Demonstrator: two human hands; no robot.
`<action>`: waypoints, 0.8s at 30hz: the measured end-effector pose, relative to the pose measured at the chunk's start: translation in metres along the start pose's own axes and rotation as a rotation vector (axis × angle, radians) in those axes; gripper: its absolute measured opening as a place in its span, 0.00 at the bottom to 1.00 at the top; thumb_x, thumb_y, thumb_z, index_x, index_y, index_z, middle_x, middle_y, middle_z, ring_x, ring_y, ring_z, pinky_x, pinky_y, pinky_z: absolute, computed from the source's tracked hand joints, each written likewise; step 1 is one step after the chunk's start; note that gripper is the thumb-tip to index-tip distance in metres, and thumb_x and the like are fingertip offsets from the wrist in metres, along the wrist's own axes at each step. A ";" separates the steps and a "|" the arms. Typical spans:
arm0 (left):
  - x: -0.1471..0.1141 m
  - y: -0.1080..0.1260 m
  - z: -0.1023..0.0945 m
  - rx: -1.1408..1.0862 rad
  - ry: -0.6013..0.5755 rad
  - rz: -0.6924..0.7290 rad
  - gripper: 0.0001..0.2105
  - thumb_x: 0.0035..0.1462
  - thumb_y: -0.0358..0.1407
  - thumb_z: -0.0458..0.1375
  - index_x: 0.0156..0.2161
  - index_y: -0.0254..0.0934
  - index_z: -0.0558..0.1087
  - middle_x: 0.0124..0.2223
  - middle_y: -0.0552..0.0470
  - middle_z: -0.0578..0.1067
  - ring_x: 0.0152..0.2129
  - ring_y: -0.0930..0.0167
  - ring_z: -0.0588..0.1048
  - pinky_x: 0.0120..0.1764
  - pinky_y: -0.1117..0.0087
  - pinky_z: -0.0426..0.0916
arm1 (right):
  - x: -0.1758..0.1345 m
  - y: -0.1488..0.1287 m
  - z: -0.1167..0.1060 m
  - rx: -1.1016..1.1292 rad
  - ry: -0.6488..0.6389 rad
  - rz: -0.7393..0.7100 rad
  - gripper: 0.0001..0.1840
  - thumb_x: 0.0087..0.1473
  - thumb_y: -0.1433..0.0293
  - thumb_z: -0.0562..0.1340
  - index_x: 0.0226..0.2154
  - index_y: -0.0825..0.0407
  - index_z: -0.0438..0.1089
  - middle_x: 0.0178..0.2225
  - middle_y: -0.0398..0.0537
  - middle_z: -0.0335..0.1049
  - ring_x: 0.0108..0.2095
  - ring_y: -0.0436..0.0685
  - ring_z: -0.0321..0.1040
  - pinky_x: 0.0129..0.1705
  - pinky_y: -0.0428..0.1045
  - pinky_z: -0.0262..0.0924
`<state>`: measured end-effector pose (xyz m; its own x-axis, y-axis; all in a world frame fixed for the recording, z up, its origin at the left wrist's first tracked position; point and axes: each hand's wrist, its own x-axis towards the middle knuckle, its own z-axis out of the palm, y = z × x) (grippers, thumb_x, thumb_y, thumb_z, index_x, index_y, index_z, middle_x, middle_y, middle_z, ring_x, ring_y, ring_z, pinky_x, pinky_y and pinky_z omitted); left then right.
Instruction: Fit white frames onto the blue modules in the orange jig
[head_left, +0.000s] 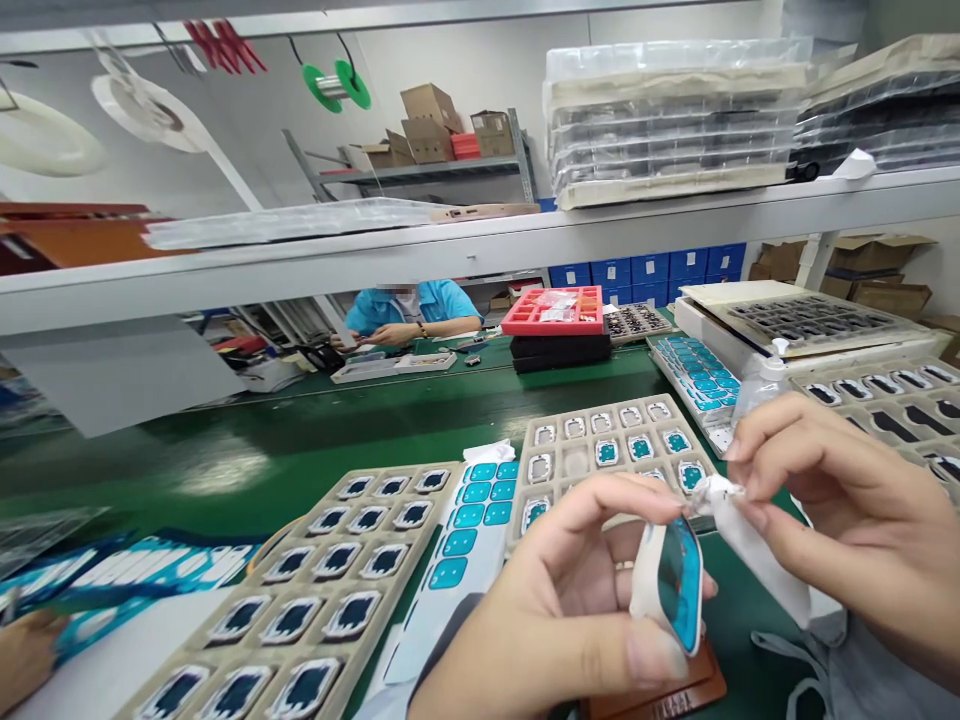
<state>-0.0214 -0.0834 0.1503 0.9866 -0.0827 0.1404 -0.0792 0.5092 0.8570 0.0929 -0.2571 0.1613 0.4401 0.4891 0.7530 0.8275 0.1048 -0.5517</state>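
My left hand [536, 625] grips a small rounded frame [681, 585] by its edges, thumb below and fingers above. The frame has a white rim and a glossy teal face turned to the right. In my right hand [855, 520], thumb and fingers pinch a crumpled white wipe [761, 560], whose tip is close to the frame's upper edge; whether they touch I cannot tell. Beneath the hands lies a brown block [694, 690], partly hidden. Behind them, a beige tray [551, 435] holds similar frames, some with teal faces.
Another beige tray [300, 530] with dark-faced frames stands at left, beside a sheet of teal stickers [469, 515]. A pump bottle [761, 390] stands behind my right hand. Another person's hand [30, 650] is at far left; a co-worker [412, 310] sits opposite. A shelf beam [480, 250] crosses overhead.
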 end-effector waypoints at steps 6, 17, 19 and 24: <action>0.006 -0.002 -0.007 0.080 -0.060 0.054 0.17 0.49 0.32 0.71 0.44 0.46 0.76 0.51 0.53 0.66 0.39 0.75 0.73 0.41 0.76 0.71 | 0.003 -0.003 0.000 0.178 -0.061 0.085 0.08 0.53 0.77 0.62 0.26 0.48 0.70 0.32 0.45 0.71 0.34 0.54 0.70 0.32 0.43 0.68; 0.004 0.001 -0.003 0.035 0.010 0.011 0.17 0.48 0.33 0.71 0.43 0.41 0.75 0.49 0.51 0.72 0.39 0.71 0.76 0.41 0.74 0.72 | 0.001 0.003 0.000 0.335 -0.061 0.173 0.08 0.53 0.78 0.65 0.30 0.48 0.71 0.35 0.46 0.72 0.37 0.54 0.71 0.35 0.43 0.70; 0.004 0.002 -0.003 0.033 0.001 -0.023 0.17 0.49 0.33 0.71 0.44 0.42 0.73 0.48 0.51 0.73 0.41 0.69 0.77 0.42 0.72 0.72 | 0.001 0.003 0.000 0.333 -0.048 0.173 0.08 0.53 0.78 0.64 0.29 0.48 0.71 0.35 0.46 0.72 0.38 0.54 0.71 0.35 0.43 0.70; 0.002 0.006 -0.003 0.031 -0.014 -0.068 0.18 0.50 0.36 0.71 0.45 0.41 0.72 0.44 0.49 0.77 0.45 0.65 0.78 0.42 0.73 0.72 | 0.003 0.003 0.000 0.276 -0.026 0.133 0.09 0.55 0.78 0.62 0.30 0.47 0.72 0.32 0.44 0.73 0.35 0.53 0.72 0.34 0.43 0.70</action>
<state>-0.0192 -0.0782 0.1541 0.9878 -0.1286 0.0881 -0.0166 0.4750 0.8798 0.0964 -0.2551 0.1619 0.5263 0.5356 0.6604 0.6356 0.2680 -0.7240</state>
